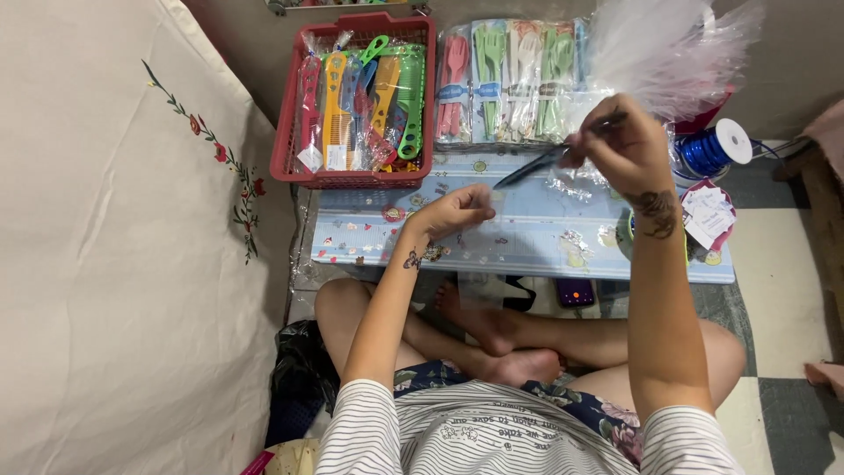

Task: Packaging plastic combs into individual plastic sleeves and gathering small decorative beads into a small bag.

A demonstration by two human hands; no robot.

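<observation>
My right hand (626,145) pinches one dark comb (536,164) above the low table (527,237); my left hand (455,211), fingers curled together, grips one clear sleeve (479,286). One red basket (352,101) holds several coloured combs; one blue ribbon spool (714,148) stands right.

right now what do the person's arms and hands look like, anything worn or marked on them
Both arms are bare from short white sleeves with thin dark stripes. The left hand has a small dark tattoo just below the wrist. The right hand has a larger dark tattoo on the forearm near the wrist. No gloves, watch or rings can be made out.
</observation>
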